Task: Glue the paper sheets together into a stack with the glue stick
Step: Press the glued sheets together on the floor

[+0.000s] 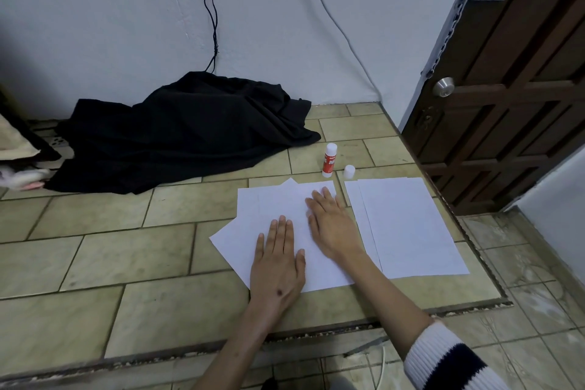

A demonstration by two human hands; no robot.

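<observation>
Both your hands are down flat on the glued stack of paper (pixel 278 206), which sits on the tiled ledge (pixel 126 250) right in front of you, its sheets fanned out at slightly different angles so corners poke out at the top and the lower left. Your left hand (pixel 278 263) lies palm down on the near part of the top sheet, fingers straight and close together, thumb out to the side, gripping nothing. Your right hand (pixel 329 225) is flat too, a bit farther up and to the right on the same sheet, fingers stretched toward the far edge, nothing held. Just to the right, apart from your stack by a narrow strip of tile, lies the second pile of loose sheets (pixel 408 225), neatly squared with a couple of edges showing on its left. Beyond the papers the glue stick (pixel 329 160) stands upright, red label facing you, and its white cap (pixel 349 171) sits beside it on the tile, just off the far corner of the loose pile. Farther back on the left a black cloth (pixel 183 130) is heaped against the wall, and a dark wooden door (pixel 506 89) stands at the right.
</observation>
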